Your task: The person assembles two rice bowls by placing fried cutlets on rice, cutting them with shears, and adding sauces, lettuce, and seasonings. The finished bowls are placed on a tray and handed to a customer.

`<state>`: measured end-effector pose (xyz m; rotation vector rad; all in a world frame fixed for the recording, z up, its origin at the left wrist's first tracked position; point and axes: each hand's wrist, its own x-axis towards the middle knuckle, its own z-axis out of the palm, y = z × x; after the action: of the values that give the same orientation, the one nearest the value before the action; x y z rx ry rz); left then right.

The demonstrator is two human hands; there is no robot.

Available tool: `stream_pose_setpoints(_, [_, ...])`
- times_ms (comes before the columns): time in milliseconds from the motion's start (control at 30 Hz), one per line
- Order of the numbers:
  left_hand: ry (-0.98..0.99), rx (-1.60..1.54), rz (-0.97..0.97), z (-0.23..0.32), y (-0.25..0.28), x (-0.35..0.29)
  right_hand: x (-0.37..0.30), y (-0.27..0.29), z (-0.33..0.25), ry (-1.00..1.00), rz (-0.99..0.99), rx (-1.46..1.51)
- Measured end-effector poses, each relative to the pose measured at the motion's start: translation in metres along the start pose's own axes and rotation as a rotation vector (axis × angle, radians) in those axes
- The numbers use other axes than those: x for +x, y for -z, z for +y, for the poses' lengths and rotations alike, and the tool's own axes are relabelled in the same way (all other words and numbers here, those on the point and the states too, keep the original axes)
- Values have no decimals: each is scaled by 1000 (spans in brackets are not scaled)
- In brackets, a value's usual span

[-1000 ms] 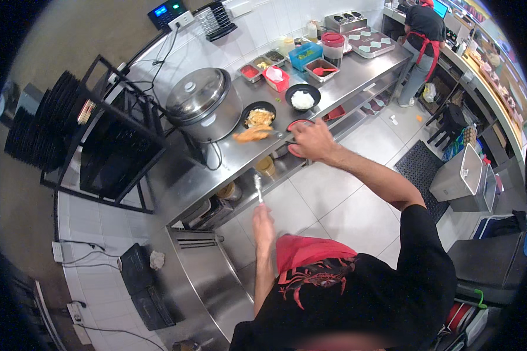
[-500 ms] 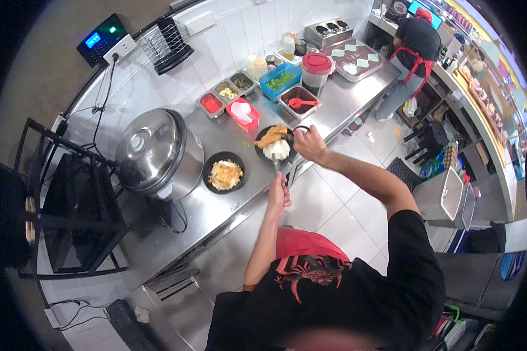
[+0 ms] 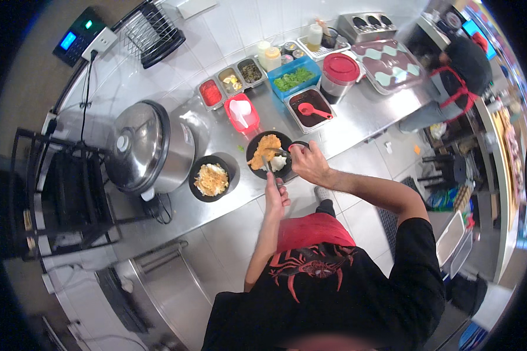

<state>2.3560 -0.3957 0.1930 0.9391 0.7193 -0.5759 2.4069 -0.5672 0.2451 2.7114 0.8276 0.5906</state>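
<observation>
A dark bowl holds a golden fried cutlet lying partly over white rice. My right hand is closed on the black-and-red handles of scissors, whose blades reach across the bowl to the cutlet. From the near side, my left hand grips a slim metal utensil. Its tip touches the cutlet's lower edge; its exact kind is unclear. Left of these, a second dark bowl contains rice with a golden-brown topping.
A large steel cooker occupies the counter's left. Behind the bowls stand a red container, steel topping pans, a blue tub of greens, a sauce pan with red ladle, and a red-lidded pitcher. Another person stands far right.
The cutlet has shifted down and left over the rice, exposing less of it. The scissors' blades and utensil tip now meet at the cutlet. My view has moved closer to the counter.
</observation>
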Motion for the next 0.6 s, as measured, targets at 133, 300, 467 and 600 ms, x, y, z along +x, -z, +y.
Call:
stream_pose_setpoints(133, [-133,24,212,-29,-38,13,-27,-7,43,23,-95,110])
stream_pose_setpoints(300, [-232,75,317,-52,-62,16,-86,-29,91,-325,-262,731])
stream_pose_setpoints(467, [-266,-13,303,-66,-66,13,-122,-53,100,-824,-804,1819])
stream_pose_setpoints(600, [-285,-29,303,-68,-62,10,-116,-57,93,-1018,-1035,2095])
